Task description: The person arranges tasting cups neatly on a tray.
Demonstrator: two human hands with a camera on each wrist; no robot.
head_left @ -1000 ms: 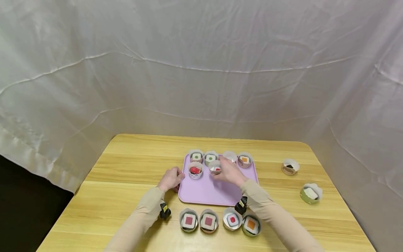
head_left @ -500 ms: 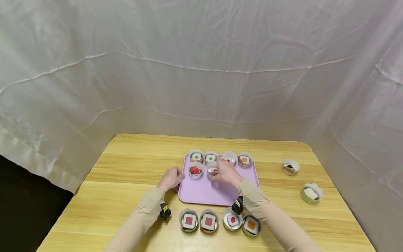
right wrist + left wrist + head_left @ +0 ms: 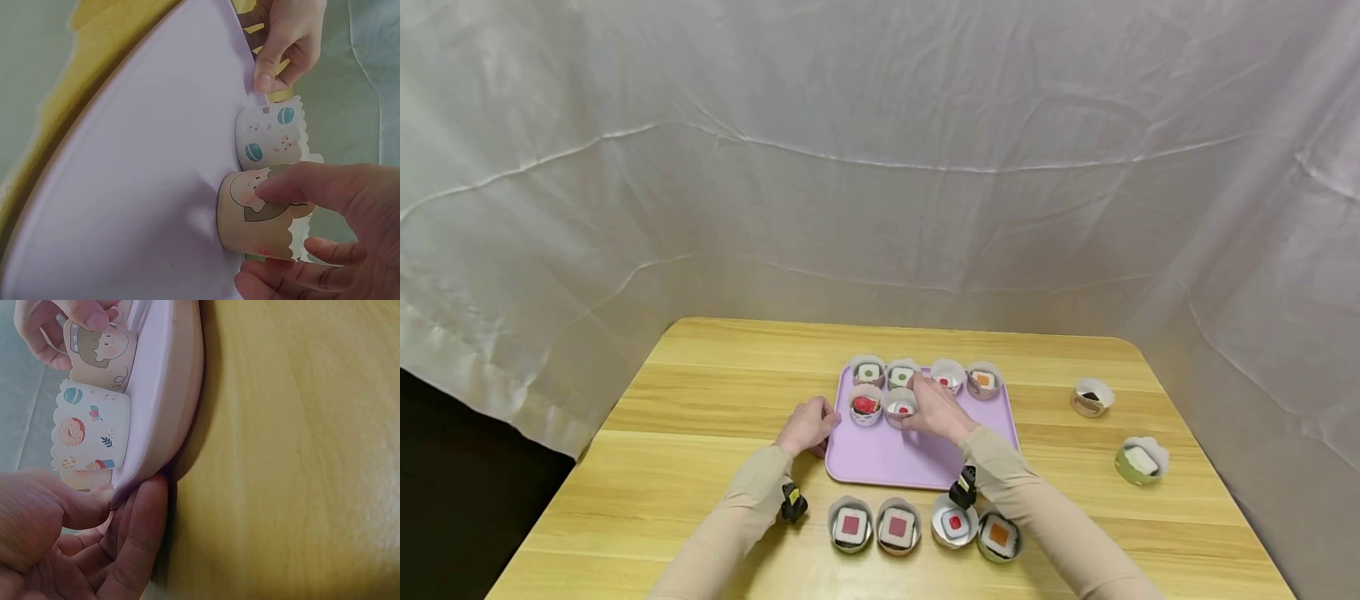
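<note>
My left hand [image 3: 807, 427] pinches the left rim of the lilac tray [image 3: 891, 460], thumb on top and fingers beneath, as the left wrist view shows. My right hand [image 3: 938, 410] holds a paper baking cup [image 3: 247, 234] with a cartoon face, thumb on its near side. Inside that cup [image 3: 901, 410] lies a white piece with a red centre. Right beside it on the tray stands a cup with a strawberry-like red piece [image 3: 867, 407]; its donut-print wall [image 3: 94, 428] shows in the left wrist view.
Several filled cups line the tray's back edge, among them one with an orange-centred piece [image 3: 983, 381]. Another row, including a red-square cup [image 3: 850, 527], stands before the tray. Two cups, one brown [image 3: 1091, 397] and one green [image 3: 1141, 461], stand at the right.
My right hand has slid the cup leftward on the tray, up against the strawberry cup. The left hand keeps its place on the rim.
</note>
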